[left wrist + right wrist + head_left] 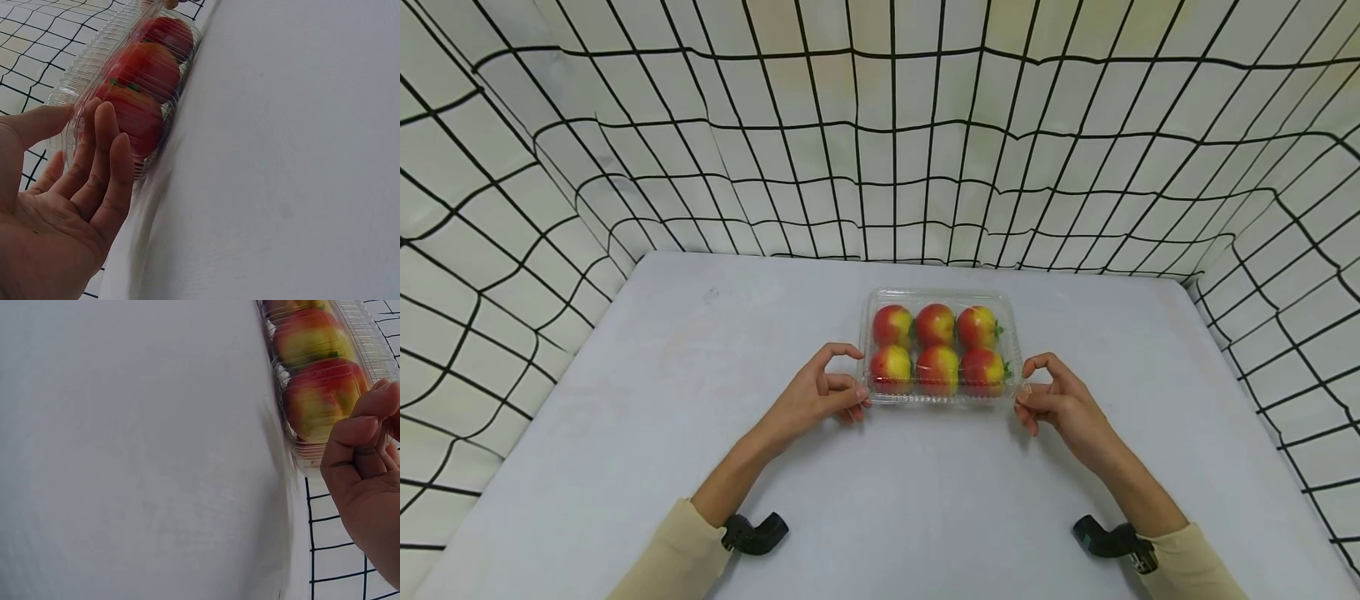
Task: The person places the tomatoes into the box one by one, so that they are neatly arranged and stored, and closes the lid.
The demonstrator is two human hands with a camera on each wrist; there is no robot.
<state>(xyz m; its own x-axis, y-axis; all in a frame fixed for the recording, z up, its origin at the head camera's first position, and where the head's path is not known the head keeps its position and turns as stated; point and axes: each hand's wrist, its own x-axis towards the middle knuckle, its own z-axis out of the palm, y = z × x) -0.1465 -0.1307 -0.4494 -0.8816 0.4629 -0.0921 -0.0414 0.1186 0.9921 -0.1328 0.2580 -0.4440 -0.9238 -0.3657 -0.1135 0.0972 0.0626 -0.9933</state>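
Observation:
A clear plastic clamshell box [942,398] sits toward the back middle of the table, its lid lying over several round red-and-yellow fruits [937,370] in two rows. Small green leaves show on some of them. At the box's front left corner, my left hand [816,396] pinches the rim between thumb and fingers, its index finger arched along the side. My right hand [1067,408] pinches the front right corner, with thumb and fingertips close together. The left wrist view shows the left fingers [103,156] against the box's end; in the right wrist view, curled right fingers [353,434] overlap the box's corner.
White cloth covers the table [925,500]. Black netting [895,125] over pale walls rises behind it and on both sides. A dark wrist-camera mount [756,533] is strapped at the left sleeve, another mount [1108,537] at the right.

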